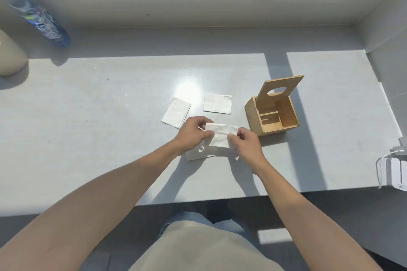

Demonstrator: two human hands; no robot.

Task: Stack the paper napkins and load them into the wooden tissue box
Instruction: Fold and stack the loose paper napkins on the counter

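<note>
Both hands hold one white folded napkin just above the table, my left hand pinching its left edge and my right hand its right edge. Under it another white napkin lies flat, partly hidden by my hands. Two more napkins rest farther back: one to the left, one in the middle. The wooden tissue box stands to the right of my hands, its lid with an oval hole tilted up and open; a wooden divider shows inside.
A blue-labelled plastic bottle stands at the far left by a beige rounded object. White devices with a cable sit at the table's right edge. The grey table ends just before my lap.
</note>
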